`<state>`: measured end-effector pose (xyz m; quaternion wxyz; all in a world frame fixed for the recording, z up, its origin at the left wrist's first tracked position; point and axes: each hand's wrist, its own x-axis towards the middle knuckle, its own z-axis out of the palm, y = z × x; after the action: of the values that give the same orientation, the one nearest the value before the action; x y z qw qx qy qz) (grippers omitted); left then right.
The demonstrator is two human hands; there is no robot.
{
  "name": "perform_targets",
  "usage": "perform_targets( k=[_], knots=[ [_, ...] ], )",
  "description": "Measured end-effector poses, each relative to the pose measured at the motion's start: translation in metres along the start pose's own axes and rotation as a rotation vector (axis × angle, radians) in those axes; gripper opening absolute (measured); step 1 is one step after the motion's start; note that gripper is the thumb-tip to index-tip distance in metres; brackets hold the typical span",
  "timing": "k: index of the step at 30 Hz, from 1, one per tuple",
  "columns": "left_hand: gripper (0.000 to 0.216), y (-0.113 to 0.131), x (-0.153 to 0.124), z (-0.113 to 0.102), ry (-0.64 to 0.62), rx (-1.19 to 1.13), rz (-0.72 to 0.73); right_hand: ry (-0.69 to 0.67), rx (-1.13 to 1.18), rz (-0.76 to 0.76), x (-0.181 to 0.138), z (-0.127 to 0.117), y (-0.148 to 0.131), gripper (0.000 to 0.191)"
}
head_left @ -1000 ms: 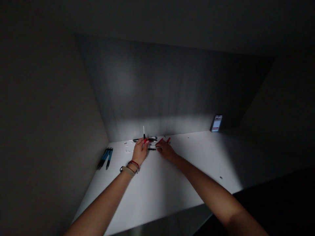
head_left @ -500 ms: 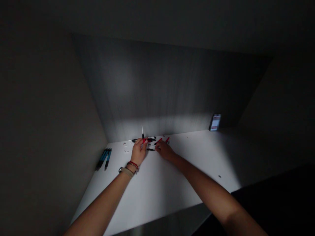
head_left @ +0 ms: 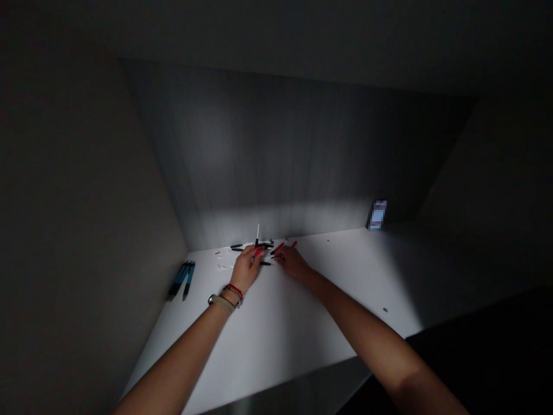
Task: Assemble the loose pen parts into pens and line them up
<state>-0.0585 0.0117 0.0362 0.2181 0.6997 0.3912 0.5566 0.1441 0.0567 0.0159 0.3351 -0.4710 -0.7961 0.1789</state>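
My left hand (head_left: 246,268) is closed on a thin white pen refill (head_left: 258,233) that stands upright with a black tip at its base. It rests on the white table (head_left: 280,323) near the back wall. My right hand (head_left: 292,264) lies just to the right, fingers curled down among loose pen parts; what it holds, if anything, is hidden. Black pen barrels (head_left: 259,246) and red pen pieces (head_left: 285,246) lie scattered around both hands. Small white bits (head_left: 222,265) lie to the left.
Blue pens (head_left: 184,279) lie together at the table's left edge by the side wall. A small box (head_left: 378,215) stands against the back wall at the right. Dark walls enclose the table on three sides. A small dark speck (head_left: 385,310) lies near the right edge.
The upright white refill in my left hand has shifted slightly to the right. Both hands stay in nearly the same place.
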Motion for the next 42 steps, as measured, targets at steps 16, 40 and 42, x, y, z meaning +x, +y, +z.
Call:
perform_targets(
  k=[16, 40, 42],
  knots=[
    [0.034, -0.001, 0.000, 0.002, -0.038, 0.166, 0.054, -0.064, -0.134, -0.117, -0.001, -0.006, 0.008, 0.008],
    [0.028, 0.002, -0.006, 0.011, -0.253, 0.097, 0.122, 0.292, 0.464, -0.029, -0.003, -0.029, -0.048, 0.020],
    [0.028, 0.000, -0.006, 0.011, -0.256, 0.113, 0.124, 0.238, 0.483, -0.050, -0.006, -0.027, -0.052, 0.021]
  ],
)
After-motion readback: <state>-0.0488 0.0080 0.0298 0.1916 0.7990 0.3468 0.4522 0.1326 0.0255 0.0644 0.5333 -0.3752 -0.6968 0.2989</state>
